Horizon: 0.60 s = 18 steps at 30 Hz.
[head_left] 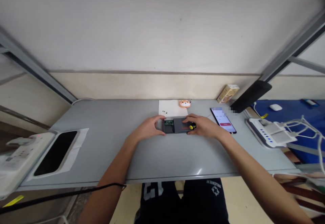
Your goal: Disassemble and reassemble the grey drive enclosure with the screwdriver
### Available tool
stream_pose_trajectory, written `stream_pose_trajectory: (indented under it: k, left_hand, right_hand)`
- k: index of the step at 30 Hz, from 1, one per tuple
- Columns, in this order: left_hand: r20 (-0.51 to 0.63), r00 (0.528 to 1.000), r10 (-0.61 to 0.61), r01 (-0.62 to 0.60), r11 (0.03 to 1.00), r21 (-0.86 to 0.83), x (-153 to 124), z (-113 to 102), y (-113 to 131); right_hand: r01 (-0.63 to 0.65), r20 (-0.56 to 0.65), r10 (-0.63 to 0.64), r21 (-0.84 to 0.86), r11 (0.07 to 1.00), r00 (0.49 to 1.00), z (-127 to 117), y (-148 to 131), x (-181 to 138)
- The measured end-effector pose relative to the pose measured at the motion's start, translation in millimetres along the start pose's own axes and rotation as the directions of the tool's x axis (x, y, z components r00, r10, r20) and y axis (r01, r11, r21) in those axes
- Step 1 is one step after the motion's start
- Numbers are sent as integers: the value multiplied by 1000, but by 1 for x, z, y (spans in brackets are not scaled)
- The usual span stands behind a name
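Observation:
A dark grey flat case lies on the desk in front of me, with a green circuit board showing in its uncovered left part. Its dark grey cover sits over the right part. My left hand grips the left end of the case between thumb and fingers. Around the right end of the cover, my right hand is closed. A yellow-and-black round-ended object is tucked at that palm; its kind is partly hidden. Behind the case, several tiny dark pieces, possibly screws, lie on white paper.
An orange animal-faced case rests on the paper. A lit phone lies to the right, near a small box, a black cylinder and a power strip. A dark-screened device lies left.

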<state>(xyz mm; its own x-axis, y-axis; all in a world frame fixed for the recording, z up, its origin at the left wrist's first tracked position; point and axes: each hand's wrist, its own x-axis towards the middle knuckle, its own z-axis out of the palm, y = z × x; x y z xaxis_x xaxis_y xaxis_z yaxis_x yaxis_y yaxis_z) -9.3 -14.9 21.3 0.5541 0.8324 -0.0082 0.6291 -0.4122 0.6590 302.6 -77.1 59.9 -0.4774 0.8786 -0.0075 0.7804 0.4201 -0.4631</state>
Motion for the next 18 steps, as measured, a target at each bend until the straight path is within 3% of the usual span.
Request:
stream_pose_trajectory:
  k: [7,10,12,14,15,16,18]
  left_hand:
    - [-69,994,81,-80,997,20,3,13,7]
    - [-47,995,90,-90,996,-1,2,13,10]
    - [-33,991,127,-128,992,-23,2,12,13]
    - [-33,986,164,-166,985,-44,1,12,16]
    - [-36,984,174,-175,983,-52,1,13,17]
    - [-41,984,173,-175,983,-56,0,13,18]
    - [-48,988,148,-150,987,-54,0,15,19]
  right_hand:
    - [97,-66,-100,-44,994,993,26,-6,17]
    - [171,-224,-152,65,983,963,25,-12,24]
    - [229,-492,-113,182,956,863,19,-15,29]
    - [285,-741,63,334,899,669,14,-14,36]
    - [303,-785,203,444,843,585,13,-11,40]
    - [315,-771,343,560,766,537,13,-7,44]
    - [269,-640,559,750,604,528,18,1,52]
